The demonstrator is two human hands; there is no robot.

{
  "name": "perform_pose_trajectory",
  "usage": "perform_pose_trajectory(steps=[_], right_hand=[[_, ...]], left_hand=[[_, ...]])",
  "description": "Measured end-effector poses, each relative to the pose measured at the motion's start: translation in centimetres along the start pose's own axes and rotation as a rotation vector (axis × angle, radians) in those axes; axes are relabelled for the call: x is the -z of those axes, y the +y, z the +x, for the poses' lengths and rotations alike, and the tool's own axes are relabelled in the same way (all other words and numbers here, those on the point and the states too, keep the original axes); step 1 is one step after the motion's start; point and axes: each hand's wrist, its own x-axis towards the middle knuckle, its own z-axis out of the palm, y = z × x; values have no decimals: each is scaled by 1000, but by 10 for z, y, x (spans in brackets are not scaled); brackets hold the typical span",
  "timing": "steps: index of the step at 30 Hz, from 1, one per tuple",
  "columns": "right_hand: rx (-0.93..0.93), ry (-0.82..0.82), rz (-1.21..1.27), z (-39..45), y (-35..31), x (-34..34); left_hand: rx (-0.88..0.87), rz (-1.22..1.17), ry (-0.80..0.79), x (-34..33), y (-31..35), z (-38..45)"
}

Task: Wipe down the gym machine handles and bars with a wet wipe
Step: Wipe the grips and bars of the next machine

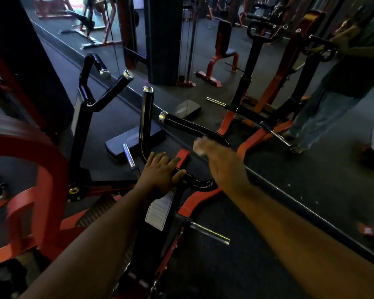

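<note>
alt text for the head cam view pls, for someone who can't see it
A person's right hand presses a white wet wipe against the curved black handle bar of a red and black gym machine, while the left hand rests flat on the machine's frame beside a mirror.

Glossy black curved steel handle bar [194,129], silver-capped at its 10 o'clock end. Crumpled white wet wipe [200,145] is seen against it. Red-orange painted machine frame [45,182] at 9 o'clock. White printed label [160,209] with grey text lines. Dark grey speckled rubber floor [311,180].
</note>
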Motion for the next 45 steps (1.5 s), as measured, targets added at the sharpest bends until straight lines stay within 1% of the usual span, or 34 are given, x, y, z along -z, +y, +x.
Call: perform_pose_trajectory(steps=[1,2,3,5,7,9,11,13,16,18,21,25,28,32,38,42,45], right_hand=[[-30,47,-13,26,2,5],[-41,47,-61,53,4,9],[-38,-14,-109,75,8,9],[-20,-230,-141,109,11,2],[17,-428,-138,125,11,-8],[69,-513,-143,125,13,-14],[60,-521,-130,117,21,-10],[35,-513,-136,104,32,0],[-30,-453,-125,75,46,20],[-27,-422,-160,47,52,33],[-22,-303,-191,4,53,42],[-93,-136,-252,-43,37,27],[-130,-57,-279,-64,29,5],[-165,-24,-297,-83,23,-11],[-181,-66,-327,-107,-2,-32],[-317,-44,-238,-105,-24,-34],[-306,-24,-144,-108,-42,-35]], left_hand=[[2,-10,3,0,0,-1],[3,-15,7,1,1,-1],[5,-17,10,1,1,-2],[11,-16,7,1,1,-2],[16,-21,-3,1,0,-2],[13,-29,-8,1,0,-2],[5,-35,-1,2,-1,-2],[-1,-45,17,1,-2,-3],[-11,-55,8,2,-3,-3],[-13,-53,3,2,-3,-1],[-22,-51,22,0,-4,-1],[-28,-49,43,-4,-5,0],[-30,-51,51,-7,-5,-1],[-37,-64,56,-3,-3,-3],[-37,-72,83,-1,1,-11],[-42,-57,56,3,-2,-34],[-3,-49,35,6,-9,-65]])
